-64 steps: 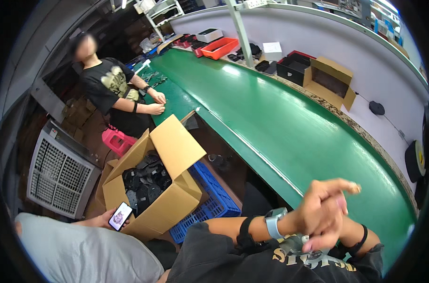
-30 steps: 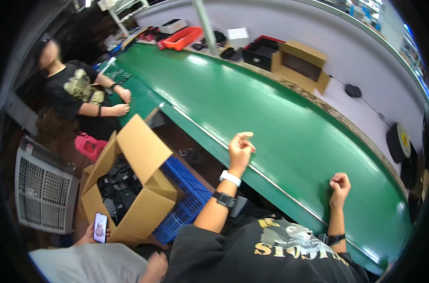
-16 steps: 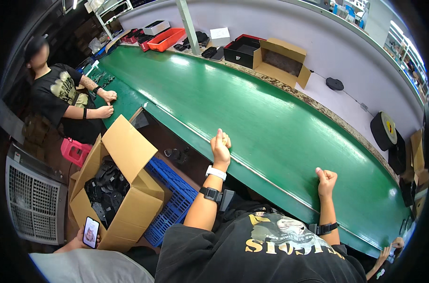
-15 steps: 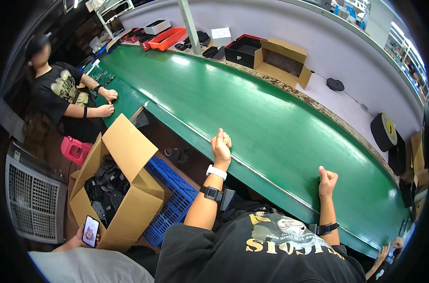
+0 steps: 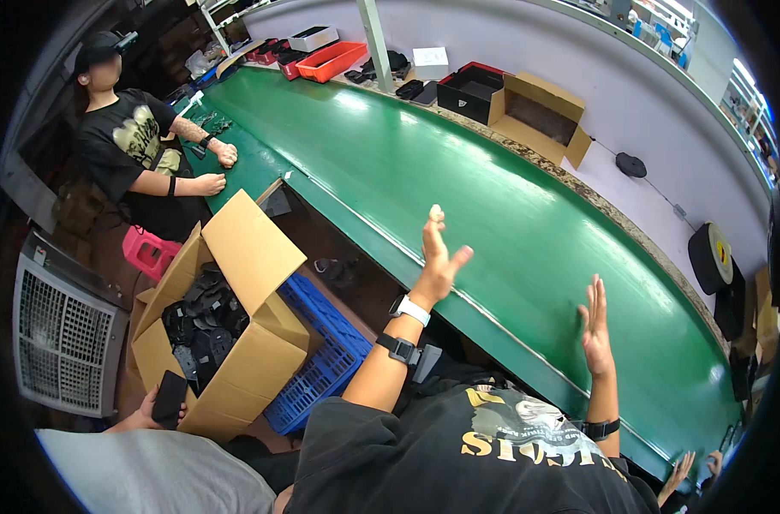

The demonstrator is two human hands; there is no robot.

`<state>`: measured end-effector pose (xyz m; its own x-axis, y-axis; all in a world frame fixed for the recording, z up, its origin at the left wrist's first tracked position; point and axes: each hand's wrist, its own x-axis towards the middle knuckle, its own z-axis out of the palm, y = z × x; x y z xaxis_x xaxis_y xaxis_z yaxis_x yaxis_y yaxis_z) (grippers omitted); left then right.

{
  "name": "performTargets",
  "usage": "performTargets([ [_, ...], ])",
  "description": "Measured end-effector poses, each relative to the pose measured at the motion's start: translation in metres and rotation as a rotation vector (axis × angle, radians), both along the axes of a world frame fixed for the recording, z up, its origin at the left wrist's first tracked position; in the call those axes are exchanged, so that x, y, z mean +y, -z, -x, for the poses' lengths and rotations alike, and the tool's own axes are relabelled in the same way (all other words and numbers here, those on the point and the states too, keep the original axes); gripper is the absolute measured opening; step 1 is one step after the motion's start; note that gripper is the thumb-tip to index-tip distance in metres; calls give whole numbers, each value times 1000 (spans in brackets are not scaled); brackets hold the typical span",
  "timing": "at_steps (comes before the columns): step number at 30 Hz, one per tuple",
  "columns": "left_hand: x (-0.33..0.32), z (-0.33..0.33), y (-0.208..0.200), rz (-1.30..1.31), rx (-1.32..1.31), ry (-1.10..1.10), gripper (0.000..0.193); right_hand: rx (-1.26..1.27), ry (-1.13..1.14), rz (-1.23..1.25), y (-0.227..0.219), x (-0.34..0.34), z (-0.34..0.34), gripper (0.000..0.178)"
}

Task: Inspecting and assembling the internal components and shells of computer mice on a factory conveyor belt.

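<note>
My left hand (image 5: 440, 259) is raised over the near edge of the long green work surface (image 5: 510, 248), its fingers stretched out and the thumb apart. It holds nothing. To the right, my right hand (image 5: 596, 330) is up above the same surface, fingers extended and also holding nothing. A white band (image 5: 411, 310) circles my left wrist, with a black strap (image 5: 397, 348) behind it on the forearm. Another black strap (image 5: 600, 430) is on my right forearm. Neither hand touches any object.
A cardboard box (image 5: 251, 364) of black parts stands left beside a blue crate (image 5: 314, 390). A co-worker (image 5: 120, 141) rests both hands on the belt's far left. Another person's hand holds a dark phone (image 5: 169, 399). Boxes and an orange bin (image 5: 332, 60) line the back.
Both my hands have gone from closed fists to open with fingers extended. The phone's lit screen has turned dark. The whole view has shifted slightly.
</note>
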<state>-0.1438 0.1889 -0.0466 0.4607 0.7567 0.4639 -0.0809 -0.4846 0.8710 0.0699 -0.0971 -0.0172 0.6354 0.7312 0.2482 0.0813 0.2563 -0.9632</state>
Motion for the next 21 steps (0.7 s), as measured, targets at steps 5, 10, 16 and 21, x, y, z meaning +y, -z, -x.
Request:
performTargets([
  [5,-18,8,2,-507,541,21,121,-913,-146,539,-27,7,13,133],
  [10,-34,11,-21,-550,531,49,98,-978,-93,553,-22,25,18,117],
  [16,-31,16,-15,-518,303,22,69,-800,85,387,11,17,6,78],
  [21,-31,18,-20,-503,440,130,77,-949,-60,518,-4,14,16,83],
])
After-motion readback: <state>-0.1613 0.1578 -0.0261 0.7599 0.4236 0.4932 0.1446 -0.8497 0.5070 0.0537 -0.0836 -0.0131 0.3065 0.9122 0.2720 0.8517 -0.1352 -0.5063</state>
